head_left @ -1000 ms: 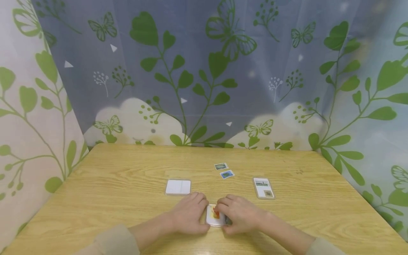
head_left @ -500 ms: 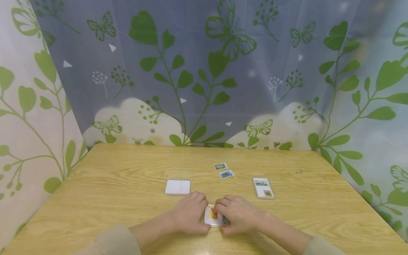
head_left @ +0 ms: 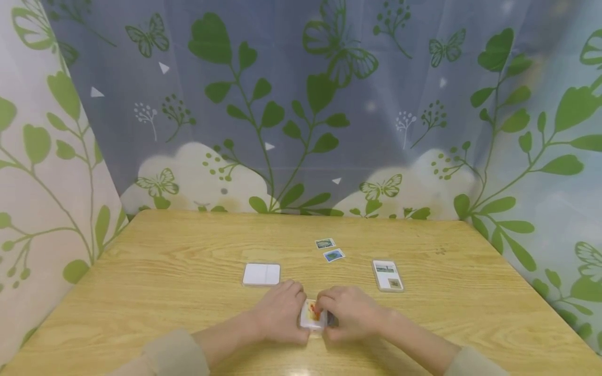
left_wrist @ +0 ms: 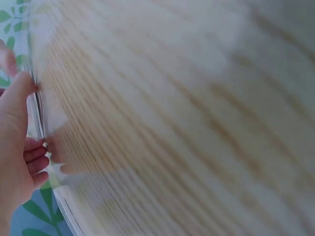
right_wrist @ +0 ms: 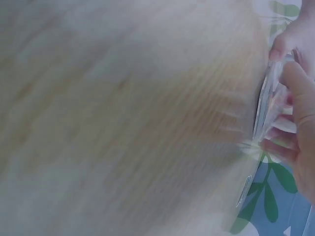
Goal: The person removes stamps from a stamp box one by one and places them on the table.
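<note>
A small clear plastic case (head_left: 311, 318) with a white insert and a red and yellow picture lies near the table's front, between both hands. My left hand (head_left: 280, 313) holds its left side, thumb at the near edge and fingers at the far edge. My right hand (head_left: 354, 314) grips its right side, with bent fingers over the picture's edge. A dark patch on the case shows beneath that hand. In the right wrist view the case (right_wrist: 264, 105) appears edge-on, and its near rim is blurred in the head view.
A case with a white insert (head_left: 261, 274) lies beyond my left hand. Farther right is a case with two stamps (head_left: 388, 275). Two loose stamps, a green one (head_left: 325, 244) and a blue one (head_left: 334, 255), lie farther back. Patterned cloth (head_left: 282, 104) hangs behind the wooden table (head_left: 188, 240).
Both hands keep their places at the case, which sits slightly farther left than a second ago. Its near edge has become blurred, and the right thumb has shifted slightly left.
</note>
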Demonstrator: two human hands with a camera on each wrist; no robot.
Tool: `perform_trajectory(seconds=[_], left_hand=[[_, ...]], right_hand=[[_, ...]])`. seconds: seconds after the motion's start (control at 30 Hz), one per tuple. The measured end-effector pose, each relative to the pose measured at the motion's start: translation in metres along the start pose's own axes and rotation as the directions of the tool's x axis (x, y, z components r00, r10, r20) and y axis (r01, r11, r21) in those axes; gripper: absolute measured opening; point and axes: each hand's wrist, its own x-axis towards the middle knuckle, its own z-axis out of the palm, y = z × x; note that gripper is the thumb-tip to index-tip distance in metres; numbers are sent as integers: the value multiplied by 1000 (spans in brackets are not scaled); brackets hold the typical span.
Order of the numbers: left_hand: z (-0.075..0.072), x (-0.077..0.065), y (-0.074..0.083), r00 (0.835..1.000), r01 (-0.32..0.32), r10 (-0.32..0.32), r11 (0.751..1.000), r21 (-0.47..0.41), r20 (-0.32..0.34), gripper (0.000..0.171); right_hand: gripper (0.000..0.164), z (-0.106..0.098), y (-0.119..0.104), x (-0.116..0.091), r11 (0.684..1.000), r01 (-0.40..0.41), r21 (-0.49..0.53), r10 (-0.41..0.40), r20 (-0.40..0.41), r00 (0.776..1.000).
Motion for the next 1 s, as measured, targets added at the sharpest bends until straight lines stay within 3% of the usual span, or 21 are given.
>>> perform_trajectory(seconds=[0.13,0.2,0.33,0.6,1.0], left_hand=[[-2,1,-6,1000,1,-1,1000,-11,0,50],[-2,1,-7,1000,-13,13,1000,-4,4,50],[-2,1,-5,999,-34,34,999,7,0,51],[-4,2,-4,1000,-20,20,1000,15,11,57],[-3,1,-4,999,-18,17,999,32,30,60]], right_hand=[[27,-1,-5,6,994,90,-61,-93,-42,995],[28,-3,-7,8,988,106,-113,-109,-17,994],[29,-4,-6,7,987,62,-146,-57,38,998],[42,-2,-1,5,979,-26,-203,41,67,997],[50,-4,-1,7,985,-128,-116,150,204,968]])
